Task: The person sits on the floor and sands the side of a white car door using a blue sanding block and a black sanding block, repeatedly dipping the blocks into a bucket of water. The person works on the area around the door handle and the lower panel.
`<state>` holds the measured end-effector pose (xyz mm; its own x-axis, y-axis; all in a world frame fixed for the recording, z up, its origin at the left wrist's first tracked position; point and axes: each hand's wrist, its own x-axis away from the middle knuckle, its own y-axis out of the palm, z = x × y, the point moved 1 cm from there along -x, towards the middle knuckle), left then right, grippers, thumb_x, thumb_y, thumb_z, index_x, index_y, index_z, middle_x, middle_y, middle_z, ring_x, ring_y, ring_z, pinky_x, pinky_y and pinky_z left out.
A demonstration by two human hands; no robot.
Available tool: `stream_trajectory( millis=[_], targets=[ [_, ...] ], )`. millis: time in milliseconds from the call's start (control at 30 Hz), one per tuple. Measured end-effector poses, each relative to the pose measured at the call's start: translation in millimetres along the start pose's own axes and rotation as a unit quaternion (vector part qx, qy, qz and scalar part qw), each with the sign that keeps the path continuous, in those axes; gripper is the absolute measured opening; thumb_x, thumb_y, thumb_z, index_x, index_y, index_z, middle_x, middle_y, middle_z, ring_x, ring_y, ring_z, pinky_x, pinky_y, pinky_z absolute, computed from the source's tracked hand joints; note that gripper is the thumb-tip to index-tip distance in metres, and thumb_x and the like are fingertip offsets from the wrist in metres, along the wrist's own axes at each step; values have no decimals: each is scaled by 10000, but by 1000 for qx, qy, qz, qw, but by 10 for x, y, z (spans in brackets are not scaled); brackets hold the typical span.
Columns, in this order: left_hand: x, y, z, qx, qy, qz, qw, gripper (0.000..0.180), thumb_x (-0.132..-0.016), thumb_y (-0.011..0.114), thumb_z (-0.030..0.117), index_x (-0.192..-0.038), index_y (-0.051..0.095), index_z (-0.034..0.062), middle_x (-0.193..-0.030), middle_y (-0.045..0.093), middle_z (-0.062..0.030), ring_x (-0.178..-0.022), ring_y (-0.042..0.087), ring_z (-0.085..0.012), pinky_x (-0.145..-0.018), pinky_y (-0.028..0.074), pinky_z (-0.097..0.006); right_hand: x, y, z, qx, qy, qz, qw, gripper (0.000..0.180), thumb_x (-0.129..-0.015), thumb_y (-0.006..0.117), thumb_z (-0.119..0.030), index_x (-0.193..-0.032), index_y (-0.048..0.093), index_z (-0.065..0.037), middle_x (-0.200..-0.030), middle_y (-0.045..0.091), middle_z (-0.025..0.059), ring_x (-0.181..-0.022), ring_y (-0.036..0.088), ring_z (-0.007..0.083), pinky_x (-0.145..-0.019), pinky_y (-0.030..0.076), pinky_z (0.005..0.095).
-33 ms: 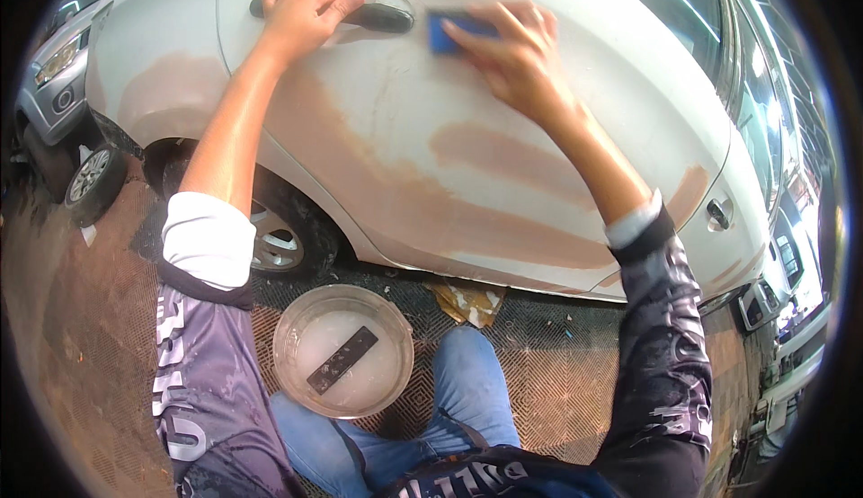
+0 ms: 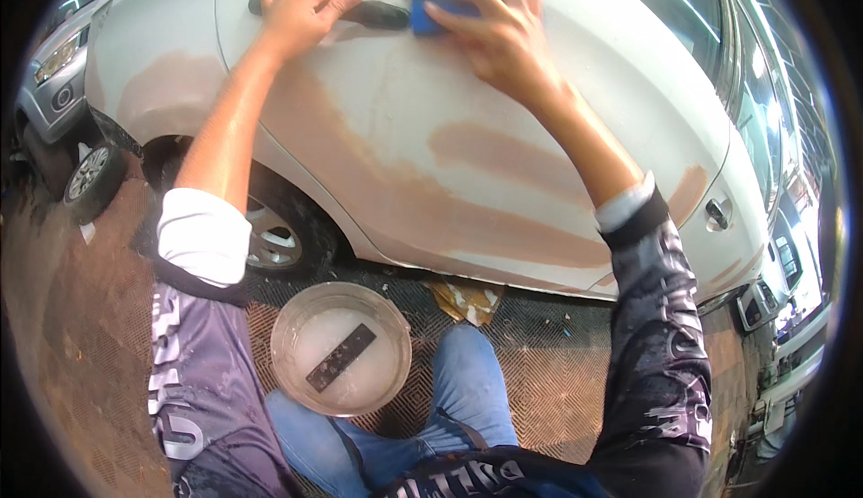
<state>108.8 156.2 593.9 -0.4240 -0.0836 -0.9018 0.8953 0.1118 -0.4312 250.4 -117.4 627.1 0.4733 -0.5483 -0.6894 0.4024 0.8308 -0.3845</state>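
Observation:
A white car door (image 2: 360, 93), with tan filler patches spread over it, rises in front of me. My left hand (image 2: 301, 13) is closed round the black door handle (image 2: 382, 16) near the door's upper left. Just right of the handle, my right hand (image 2: 503, 35) grips a blue sanding block (image 2: 433, 14) with the thumb across its near face. The block is against the door, its left end by the handle's right end. Its underside is hidden.
Between my legs stands a bucket (image 2: 280, 368) of cloudy water with a dark flat strip (image 2: 342, 358) in it. A torn yellowish piece (image 2: 467, 300) lies under the door's edge. Behind the left forearm is a car wheel (image 2: 274, 237); another car (image 2: 63, 75) stands far left.
My right hand has slid the blue sanding block slightly left and up, to the handle's end. The left hand stays on the handle.

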Motion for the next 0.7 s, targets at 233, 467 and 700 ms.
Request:
stream_trajectory(
  millis=[233,467,700],
  targets=[
    [11,-14,-20,5,20,29,999,434,-997,594,587,-881,761,204,-774,635,74,-977,512,-190,-1025,251,-394,877,-354,-63,7,52,-36,998,406,-807,796,-197,-1204,792,-284,-1252,660,8,-1163,561,270,-1038,377,471],
    [32,1,46,29,18,7,999,415,-1006,597,557,-884,760,196,-801,637,84,-992,506,-167,-1029,246,-393,305,18,121,36,-2,23,999,420,-796,814,-185,-1207,794,-268,-1264,656,21,-1155,549,280,-1001,390,452],
    [-52,26,-10,16,21,13,1000,407,-1015,593,544,-885,744,189,-789,610,79,-997,503,-173,-1028,245,-390,257,-112,155,21,24,2,999,439,-768,823,-194,-1198,790,-275,-1270,647,-9,-1130,553,273,-992,390,468]
  ],
)
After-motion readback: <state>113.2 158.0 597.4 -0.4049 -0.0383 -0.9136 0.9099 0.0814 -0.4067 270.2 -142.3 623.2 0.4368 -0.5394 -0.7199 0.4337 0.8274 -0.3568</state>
